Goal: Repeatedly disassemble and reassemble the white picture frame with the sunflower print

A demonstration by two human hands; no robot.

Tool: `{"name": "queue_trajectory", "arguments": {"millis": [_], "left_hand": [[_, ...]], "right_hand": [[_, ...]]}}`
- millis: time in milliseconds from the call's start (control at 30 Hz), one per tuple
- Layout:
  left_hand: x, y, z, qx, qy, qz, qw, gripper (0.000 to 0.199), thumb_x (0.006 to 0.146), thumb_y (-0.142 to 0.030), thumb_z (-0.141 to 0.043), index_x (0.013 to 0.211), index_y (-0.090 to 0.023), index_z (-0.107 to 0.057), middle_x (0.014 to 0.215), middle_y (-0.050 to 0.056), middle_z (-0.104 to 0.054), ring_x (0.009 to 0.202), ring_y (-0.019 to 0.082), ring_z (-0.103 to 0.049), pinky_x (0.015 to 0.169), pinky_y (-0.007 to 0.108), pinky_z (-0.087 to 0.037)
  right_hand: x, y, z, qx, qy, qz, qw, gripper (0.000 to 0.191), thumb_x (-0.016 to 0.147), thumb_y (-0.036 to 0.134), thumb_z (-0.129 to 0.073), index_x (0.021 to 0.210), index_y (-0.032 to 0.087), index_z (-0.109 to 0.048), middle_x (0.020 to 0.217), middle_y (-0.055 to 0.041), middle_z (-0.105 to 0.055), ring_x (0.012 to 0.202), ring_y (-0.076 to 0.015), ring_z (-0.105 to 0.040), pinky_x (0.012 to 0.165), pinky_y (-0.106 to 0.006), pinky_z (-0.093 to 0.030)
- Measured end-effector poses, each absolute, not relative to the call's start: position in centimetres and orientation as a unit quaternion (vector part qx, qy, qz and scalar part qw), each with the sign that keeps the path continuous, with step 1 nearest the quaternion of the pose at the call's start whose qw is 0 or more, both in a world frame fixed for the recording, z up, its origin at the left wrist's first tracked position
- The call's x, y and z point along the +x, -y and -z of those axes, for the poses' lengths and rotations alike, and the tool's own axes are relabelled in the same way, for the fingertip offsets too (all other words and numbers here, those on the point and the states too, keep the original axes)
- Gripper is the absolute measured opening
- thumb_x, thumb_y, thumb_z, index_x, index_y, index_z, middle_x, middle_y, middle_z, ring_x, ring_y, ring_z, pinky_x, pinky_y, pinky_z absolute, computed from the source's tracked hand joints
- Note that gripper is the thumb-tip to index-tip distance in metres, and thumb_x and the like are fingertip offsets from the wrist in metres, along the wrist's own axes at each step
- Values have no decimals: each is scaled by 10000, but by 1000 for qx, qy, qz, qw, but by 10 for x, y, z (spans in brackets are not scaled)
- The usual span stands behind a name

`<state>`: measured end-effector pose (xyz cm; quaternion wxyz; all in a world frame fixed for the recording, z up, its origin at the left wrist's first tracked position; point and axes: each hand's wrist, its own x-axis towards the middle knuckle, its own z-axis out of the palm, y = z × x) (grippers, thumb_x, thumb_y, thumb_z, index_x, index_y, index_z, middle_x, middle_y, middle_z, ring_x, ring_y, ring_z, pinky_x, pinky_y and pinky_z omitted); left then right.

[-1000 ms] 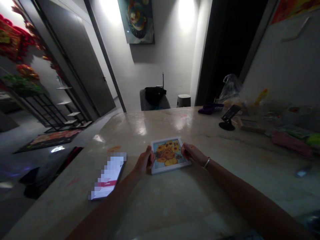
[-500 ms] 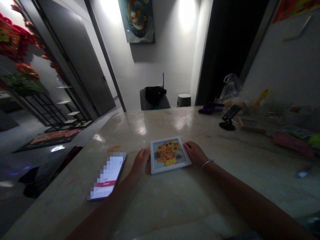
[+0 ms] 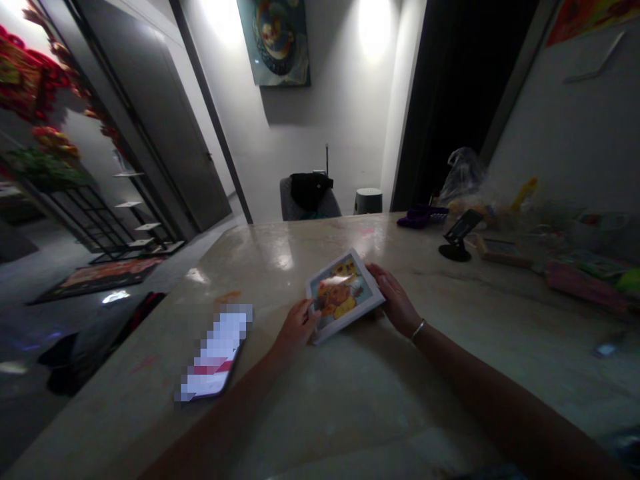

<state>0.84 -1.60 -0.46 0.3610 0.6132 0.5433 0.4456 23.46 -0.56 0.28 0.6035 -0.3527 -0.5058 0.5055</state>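
Observation:
A small white-framed sunflower picture (image 3: 343,297) is tilted up off the marble table top, its face glaring and blurred. My left hand (image 3: 297,327) grips its lower left edge. My right hand (image 3: 393,297) holds its right edge, with a thin silver bracelet (image 3: 418,329) on that wrist. To the left of my left hand, a smartphone (image 3: 215,353) lies on the table with its lit screen pixelated.
A phone stand (image 3: 459,233), a purple object (image 3: 420,216), a plastic bag (image 3: 464,177) and several pink and colourful items (image 3: 585,277) crowd the table's right side. The table's left edge drops to a dark floor. A chair (image 3: 307,200) stands beyond the far edge.
The picture has risen from flat on the table and tilted, rotating in my hands. My fingers have closed on its edges, and my left hand has moved up against the frame.

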Motion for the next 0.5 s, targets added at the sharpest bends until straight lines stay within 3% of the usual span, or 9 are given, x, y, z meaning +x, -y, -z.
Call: {"name": "queue_trajectory", "arguments": {"millis": [67,133,267,367,500], "left_hand": [[13,20,2,631,-529,-421,380,304,622,-291,-640,908,-188,-652,1147,88,-562,1135,274,-439,992,388,-273],[16,24,0,645,-513,-403,398,288,617,-284,-650,888,-188,-667,1223,96,-514,1179,286,-397,1014,394,-244],[19,30,-1,654,-473,-380,450,290,625,-287,-659,902,-202,-676,1305,92,-443,1170,295,-412,996,410,-288],[20,32,-2,648,-456,-379,478,367,634,-325,-664,985,-222,-647,1316,77,-437,1177,289,-410,986,416,-307],[22,34,-3,613,-398,-384,564,446,700,-422,-601,1091,-208,-588,1233,78,-526,1154,260,-445,997,398,-302]], "right_hand": [[232,10,-8,-319,471,-541,619,498,793,468,-448,1248,294,-347,1368,-34,-348,1167,-205,-425,895,-365,-412],[230,14,-11,-301,459,-583,599,513,798,492,-421,1272,335,-306,1370,-21,-347,1146,-226,-447,844,-393,-444],[227,15,-6,-288,498,-608,547,450,769,533,-446,1115,252,-508,1173,-61,-549,1049,-245,-518,844,-394,-442],[227,16,0,-291,543,-578,535,424,756,523,-487,1061,234,-541,1122,-59,-577,1039,-231,-523,891,-388,-413],[226,28,-5,-308,698,-439,474,467,811,505,-418,1205,255,-451,1237,-51,-498,1163,-222,-423,963,-398,-344]]}}
